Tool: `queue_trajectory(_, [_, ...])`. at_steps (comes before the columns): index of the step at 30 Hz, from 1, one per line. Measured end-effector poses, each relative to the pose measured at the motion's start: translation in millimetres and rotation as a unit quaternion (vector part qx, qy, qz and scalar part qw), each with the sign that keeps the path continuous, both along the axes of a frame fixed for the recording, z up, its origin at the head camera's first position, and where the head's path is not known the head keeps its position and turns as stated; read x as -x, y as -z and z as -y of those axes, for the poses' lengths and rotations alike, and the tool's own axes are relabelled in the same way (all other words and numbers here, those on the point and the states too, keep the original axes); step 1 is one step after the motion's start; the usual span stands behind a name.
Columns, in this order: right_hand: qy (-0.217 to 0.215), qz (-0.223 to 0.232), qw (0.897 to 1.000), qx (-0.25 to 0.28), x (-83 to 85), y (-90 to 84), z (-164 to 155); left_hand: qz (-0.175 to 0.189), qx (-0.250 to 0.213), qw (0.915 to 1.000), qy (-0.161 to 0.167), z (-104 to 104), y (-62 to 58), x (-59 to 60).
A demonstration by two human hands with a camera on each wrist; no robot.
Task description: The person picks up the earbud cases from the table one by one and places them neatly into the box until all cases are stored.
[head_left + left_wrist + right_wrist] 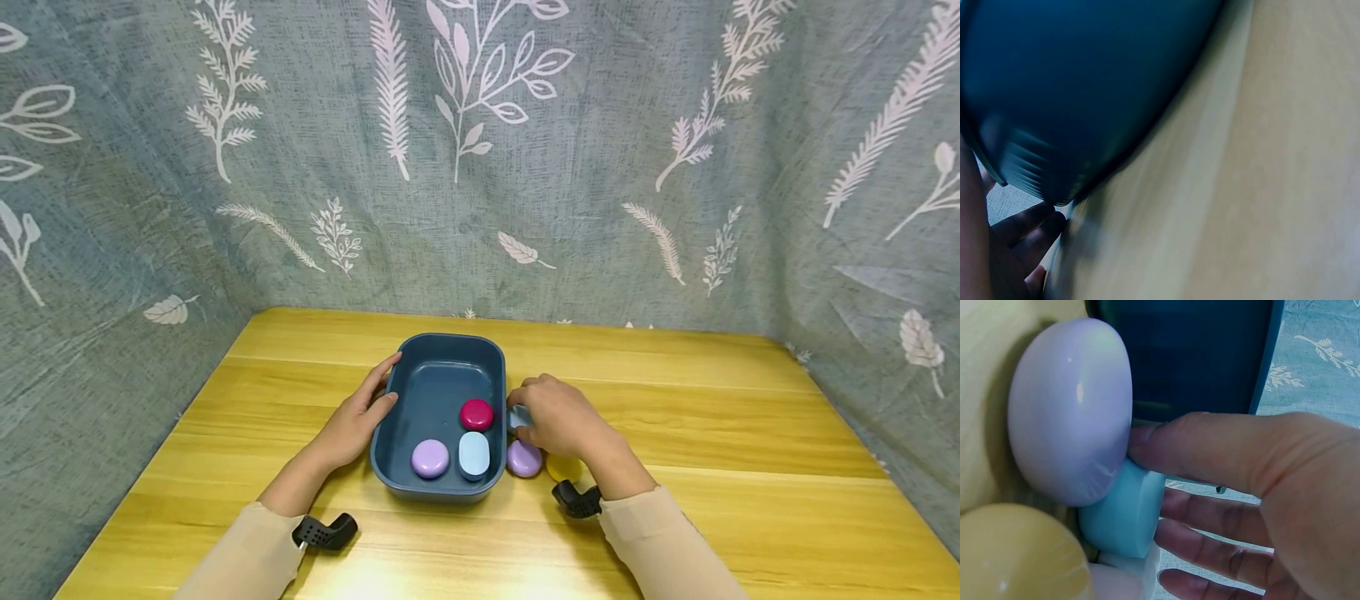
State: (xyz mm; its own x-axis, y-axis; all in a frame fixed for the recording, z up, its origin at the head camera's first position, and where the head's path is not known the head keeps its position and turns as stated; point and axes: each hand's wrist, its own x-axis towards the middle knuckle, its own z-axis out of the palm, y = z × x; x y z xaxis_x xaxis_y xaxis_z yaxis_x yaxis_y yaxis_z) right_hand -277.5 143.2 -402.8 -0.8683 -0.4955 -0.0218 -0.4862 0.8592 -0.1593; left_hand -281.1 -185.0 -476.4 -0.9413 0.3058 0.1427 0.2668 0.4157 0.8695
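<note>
A dark blue plastic bin stands on the table. Inside it are a crimson round case, a lilac round case and a light blue oblong case. My left hand rests against the bin's left wall, its fingers extended and fingertips at the rim. Just right of the bin, my right hand pinches another light blue case between thumb and fingers; the hand partly covers it. Close by the thumb sits a second lilac case, beside a yellow round case.
Behind the light blue case, the right wrist view shows a pale pink piece and a whitish one, mostly hidden. The wooden table ends at a patterned grey-blue cloth behind and at both sides.
</note>
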Motion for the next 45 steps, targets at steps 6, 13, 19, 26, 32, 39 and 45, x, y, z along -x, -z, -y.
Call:
queue_trajectory(6, [-0.002, -0.009, 1.000, 0.007, -0.6, -1.6, -0.4, 0.000, 0.001, 1.0000, -0.002, -0.4, -2.0, -1.1])
queue_trajectory(13, [-0.003, -0.014, 1.000, 0.013, -0.7, -2.4, -1.5, -0.005, 0.001, 1.0000, -0.001, -0.3, -0.6, -0.6])
queue_trajectory(19, [-0.005, -0.014, 1.000, 0.019, -2.0, -6.2, -1.8, -0.006, -0.001, 1.0000, 0.001, 0.7, -0.4, -0.5])
queue_trajectory(26, [-0.003, -0.008, 1.000, 0.026, -1.3, -9.7, -3.2, -0.004, 0.008, 1.0000, -0.002, 0.7, -1.5, -0.7])
queue_trajectory(32, [-0.004, -0.003, 0.999, 0.040, -1.3, -11.4, -5.1, 0.001, 0.007, 1.0000, -0.001, 0.8, -1.4, -0.8])
queue_trajectory(39, [-0.010, -0.008, 0.999, 0.051, -0.9, -12.9, -7.2, -0.002, 0.005, 1.0000, 0.000, 1.0, -1.0, -0.5])
queue_trajectory(45, [-0.008, -0.008, 0.998, 0.061, -0.5, -15.5, -10.4, -0.002, 0.004, 1.0000, 0.001, 1.1, -1.5, -0.3])
